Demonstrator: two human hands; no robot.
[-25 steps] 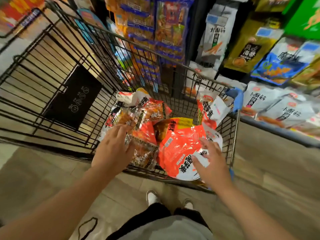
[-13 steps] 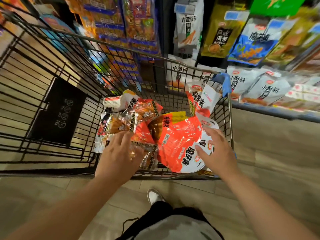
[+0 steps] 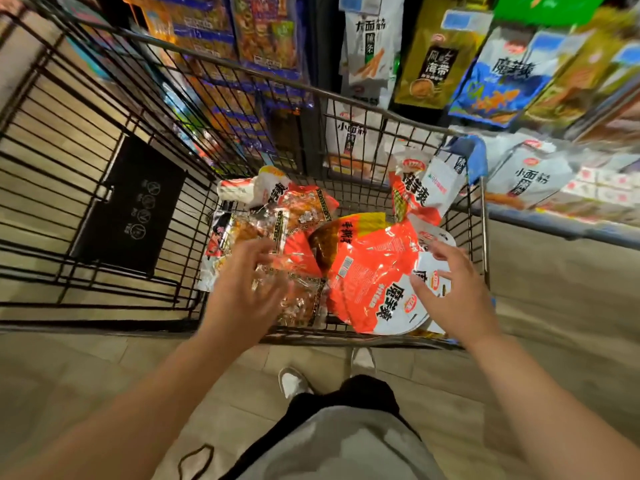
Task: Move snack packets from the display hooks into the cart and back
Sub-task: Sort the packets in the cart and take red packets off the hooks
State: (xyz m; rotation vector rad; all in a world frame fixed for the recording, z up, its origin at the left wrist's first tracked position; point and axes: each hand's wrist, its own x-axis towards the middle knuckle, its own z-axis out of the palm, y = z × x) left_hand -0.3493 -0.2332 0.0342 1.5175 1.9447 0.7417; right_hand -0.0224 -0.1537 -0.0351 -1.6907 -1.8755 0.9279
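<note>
The cart (image 3: 311, 86) fills the left and middle of the frame, and the snack packets lie piled in its near right corner, low centre of the picture. Both hands reach in over them. The left hand (image 3: 249, 289) is spread above a clear packet (image 3: 298, 306) of brown snacks; it is blurred, so whether its fingertips touch the film I cannot tell, but it holds nothing. The right hand (image 3: 453, 289) is also released, with its fingers fanned over the white end of the orange packet (image 3: 367, 271), which lies on top of the pile. Another packet (image 3: 426, 192) leans upright in the cart's far right corner. The display packets (image 3: 372, 46) hang along the top of the frame, beyond the cart.

The likely next step is a grab, and the film looks slick. A shallow pinch on the orange packet could slip, or catch the packet beneath and drag it along. Pulling from a loose pile may also topple the leaning packet. A packet corner could poke through the cart's wires and snag on the lift.
</note>
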